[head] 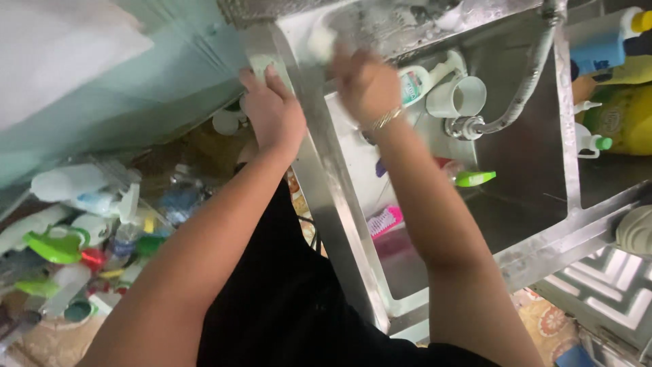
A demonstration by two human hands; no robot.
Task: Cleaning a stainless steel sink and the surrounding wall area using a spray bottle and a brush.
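Where the steel sink (339, 197) meets its front edge, a pale object (320, 42), blurred and probably a sponge or cloth, is pressed against the wet far rim by the right hand (367, 85). Its shape cannot be resolved; only a whitish, soft-looking patch is seen above the knuckles. The right hand's fingers are curled down over it in a closed grip, and a thin bracelet (384, 119) is worn at the wrist. The left hand (274, 112) is laid on the sink's left rim, fingers held together and bent over a small pale green object (261, 64), apparently as a brace while the body is leaned forward; whether that object is gripped or merely covered cannot be told.

Inside the basin, a white mug (458, 96) is lying on its side beside a white bottle (418, 81), placed near the base of the flexible metal hose (526, 81). Lower down, a green-capped item (474, 178) and a pink brush (385, 221) are seen on the basin floor. Left of the sink, a heap of spray bottles and containers (81, 231) is piled low. A blue bottle with a yellow cap (604, 44) and a large yellow container (625, 119) are stood at the right.
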